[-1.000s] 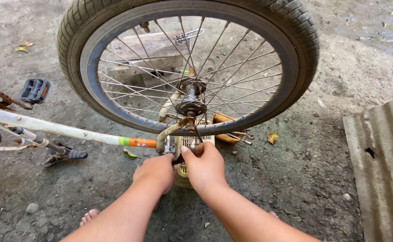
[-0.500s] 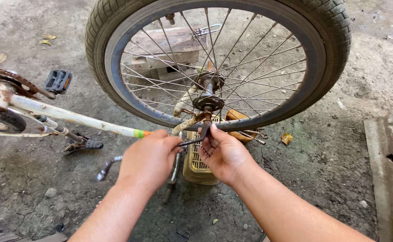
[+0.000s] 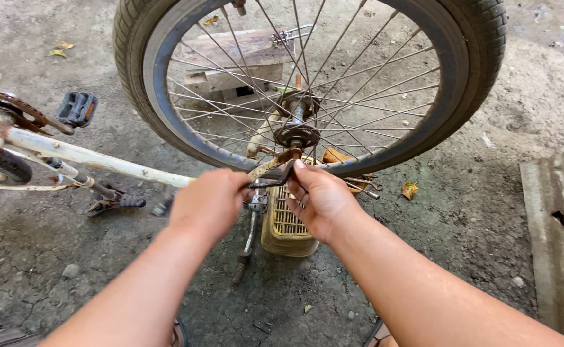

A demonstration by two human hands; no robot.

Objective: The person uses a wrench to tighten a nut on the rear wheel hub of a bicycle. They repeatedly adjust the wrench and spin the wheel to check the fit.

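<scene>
bare forearms come in from the bottom edge, and both hands meet just under the hub of an upturned bicycle. left hand [image 3: 210, 202] is curled into a fist around the rusty fork end [image 3: 268, 168], fingers wrapped tight. right hand [image 3: 320, 199] is partly closed, its fingertips pinching a dark wrench [image 3: 275, 182] that reaches toward the axle nut; how firmly it grips, i cannot tell. the two hands sit close together, nearly touching.

below them a yellow plastic basket [image 3: 285, 225] lies on the cracked concrete floor [image 3: 455, 212], beside a handlebar grip [image 3: 242, 263] pointing down.

just above the hands, the hub [image 3: 296, 132] sits mid-wheel, brown with rust. that nut looks likely to be seized, so the wrench, stiff steel and thin, wants holding near its far end for leverage. the wheel [image 3: 307, 83] looks fairly light but free to spin; the spokes seem thin and bendable, so the fork blade or the rim would be the safer hold.

out left, the white frame tube [image 3: 95, 157] runs to a rusty chainring [image 3: 5, 106] and a black pedal [image 3: 77, 108]. farther back, through the spokes, a wooden block [image 3: 230, 61]. a corrugated sheet [image 3: 558, 225] lies at right.
</scene>
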